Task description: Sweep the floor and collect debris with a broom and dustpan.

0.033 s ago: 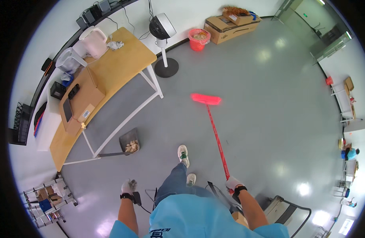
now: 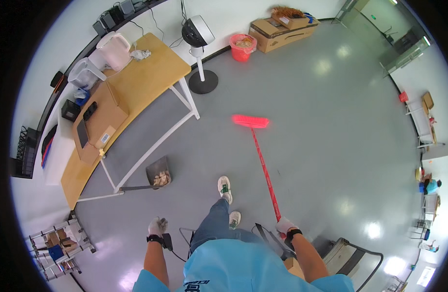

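My right hand [image 2: 285,225], in a pale glove, is closed round the upper end of a red broom handle [image 2: 265,173]. The handle slants away from me to a bright pink-red broom head [image 2: 251,121], which rests on the grey floor. Off to my left, my left hand [image 2: 157,226], also gloved, hangs with its fingers loosely bent and apart and nothing visible in them. A dark dustpan [image 2: 158,165] holding pale crumpled scraps lies by the table leg, apart from both hands.
A wooden table [image 2: 160,63] with white legs stands at left, bearing a cardboard box [image 2: 104,114] and a pink kettle-like jug [image 2: 114,51]. Beyond it are a standing fan [image 2: 198,31], a red bin [image 2: 241,53] and cardboard boxes [image 2: 282,36]. A cart [image 2: 348,260] stands at lower right.
The broom head has shifted very slightly to the left. My right hand keeps its hold on the handle, and my left hand stays nearly where it was.
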Motion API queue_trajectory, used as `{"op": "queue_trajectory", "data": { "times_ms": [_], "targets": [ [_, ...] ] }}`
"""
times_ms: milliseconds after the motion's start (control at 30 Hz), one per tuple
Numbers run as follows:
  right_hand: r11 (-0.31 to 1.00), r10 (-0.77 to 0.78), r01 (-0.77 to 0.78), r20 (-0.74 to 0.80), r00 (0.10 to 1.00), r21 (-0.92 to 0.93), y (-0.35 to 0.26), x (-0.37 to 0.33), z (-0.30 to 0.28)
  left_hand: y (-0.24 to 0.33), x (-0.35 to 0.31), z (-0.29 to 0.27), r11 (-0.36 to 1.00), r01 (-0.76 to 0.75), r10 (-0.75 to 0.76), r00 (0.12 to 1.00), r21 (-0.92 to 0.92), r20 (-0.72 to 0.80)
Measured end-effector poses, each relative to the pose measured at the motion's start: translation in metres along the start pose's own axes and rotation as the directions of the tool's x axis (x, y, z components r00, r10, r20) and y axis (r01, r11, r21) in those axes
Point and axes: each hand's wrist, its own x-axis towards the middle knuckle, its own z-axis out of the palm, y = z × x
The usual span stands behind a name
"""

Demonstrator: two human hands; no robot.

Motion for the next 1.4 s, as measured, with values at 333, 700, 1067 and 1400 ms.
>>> {"op": "queue_trajectory", "data": {
  "times_ms": [333,700,1067,1400],
  "targets": [
    [0.979,-0.158,0.159,0.019,0.987,-0.128,0.132,-0.083,0.123,-0.028,-0.034,-0.041,0.997,0.016,-0.016,1.0,0.076,-0.003],
    [0.993,-0.073,0.038,-0.336,0.939,-0.109,0.146,-0.133,0.134,0.0,-0.023,-0.079,0.998,-0.041,0.044,0.997,0.057,-0.066],
    [0.944,-0.22,0.315,-0.533,0.817,0.094,-0.061,0.022,0.091,0.095,-0.011,-0.028,0.955,-0.272,0.265,0.961,0.114,0.073],
    [0.998,0.017,0.009,-0.381,0.924,0.066,0.006,-0.105,0.248,0.185,0.045,0.064,0.591,-0.452,0.485,0.861,0.668,0.154]
  ]
}}
